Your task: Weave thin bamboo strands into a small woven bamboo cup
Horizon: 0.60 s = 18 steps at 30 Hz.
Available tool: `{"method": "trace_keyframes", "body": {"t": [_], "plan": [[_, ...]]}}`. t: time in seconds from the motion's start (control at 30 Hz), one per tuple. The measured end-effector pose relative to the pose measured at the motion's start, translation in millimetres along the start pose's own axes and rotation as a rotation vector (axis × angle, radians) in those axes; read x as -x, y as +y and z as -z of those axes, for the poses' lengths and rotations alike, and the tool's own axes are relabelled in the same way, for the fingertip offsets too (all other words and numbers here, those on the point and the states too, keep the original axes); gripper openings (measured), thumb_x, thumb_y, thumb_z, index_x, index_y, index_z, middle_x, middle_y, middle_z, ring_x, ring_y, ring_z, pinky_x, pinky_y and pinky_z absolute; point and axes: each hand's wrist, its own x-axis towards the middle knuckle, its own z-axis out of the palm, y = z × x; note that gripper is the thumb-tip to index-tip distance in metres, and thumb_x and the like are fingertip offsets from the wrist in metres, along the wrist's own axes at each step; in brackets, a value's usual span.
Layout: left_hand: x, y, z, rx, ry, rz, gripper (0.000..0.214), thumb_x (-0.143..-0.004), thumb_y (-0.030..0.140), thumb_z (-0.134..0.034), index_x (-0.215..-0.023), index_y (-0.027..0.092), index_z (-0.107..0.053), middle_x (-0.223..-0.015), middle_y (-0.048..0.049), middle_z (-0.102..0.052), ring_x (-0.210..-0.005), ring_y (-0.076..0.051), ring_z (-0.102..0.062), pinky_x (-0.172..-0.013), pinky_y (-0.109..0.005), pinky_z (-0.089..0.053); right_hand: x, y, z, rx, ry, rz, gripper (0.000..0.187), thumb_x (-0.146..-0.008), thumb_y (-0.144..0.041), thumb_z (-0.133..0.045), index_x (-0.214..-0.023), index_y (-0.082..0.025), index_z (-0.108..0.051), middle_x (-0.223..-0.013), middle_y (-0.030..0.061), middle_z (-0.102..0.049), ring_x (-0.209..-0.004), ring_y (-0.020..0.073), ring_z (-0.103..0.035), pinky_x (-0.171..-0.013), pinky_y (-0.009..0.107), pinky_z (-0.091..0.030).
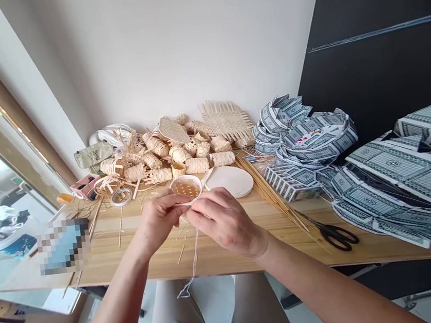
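Both hands meet over the front of the table at a small round woven piece (186, 188) with a pale rim and an open lattice inside. My left hand (156, 221) pinches the near side of that rim between thumb and fingers. Close beside it, my right hand (224, 220) has its fingertips pressed together at the same rim. A white thread (195, 259) hangs from between the hands past the table edge, ending in a loose tangle over the lap. The right fingertips' exact grip is hidden behind the knuckles.
Woven strip tubes (196, 164) are heaped along the wall, near a white oval disc (233, 181) and a tape roll (121, 196). Long thin strips (269, 191) lie right of centre. Black-handled scissors (336, 236) and folded playing-card structures (392, 177) occupy the right side.
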Motion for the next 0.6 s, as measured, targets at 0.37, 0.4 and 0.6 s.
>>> {"method": "trace_keyframes", "body": {"t": [0.37,0.4,0.6], "plan": [[1.6,-3.5,-7.1,0.125,0.045,0.049,0.011,-0.068,0.016,-0.063,-0.074,0.017,-0.073,-0.065,0.0013,-0.053,-0.041,-0.002,-0.046,-0.034,-0.012,-0.036,-1.2,-53.7,17.1,-0.343,0.178,-0.028,0.019,-0.080,-0.005,-0.050,-0.066,-0.015,-0.058,-0.076,0.0022,-0.063,-0.072,0.0136,-0.053,-0.066,0.029,-0.042],[1.7,-4.1,-8.2,0.115,0.052,0.044,0.012,-0.068,0.015,-0.062,-0.074,0.017,-0.073,-0.065,0.0015,-0.053,-0.040,-0.002,-0.046,-0.034,-0.012,-0.036,-0.3,-56.8,17.7,-0.389,0.141,-0.087,0.019,-0.081,-0.004,-0.048,-0.070,-0.015,-0.059,-0.076,0.0028,-0.064,-0.069,0.0125,-0.053,-0.063,0.027,-0.042],[-1.2,-16.1,-12.5,-0.030,0.215,-0.072,0.017,-0.071,0.014,-0.058,-0.076,0.020,-0.073,-0.062,0.0020,-0.053,-0.040,-0.003,-0.046,-0.036,-0.014,-0.039,21.2,-47.9,2.5,-0.851,0.116,-0.665,0.018,-0.091,-0.020,-0.041,-0.080,-0.019,-0.054,-0.058,-0.0038,-0.052,-0.048,0.0086,-0.048,-0.049,0.020,-0.040]]}}
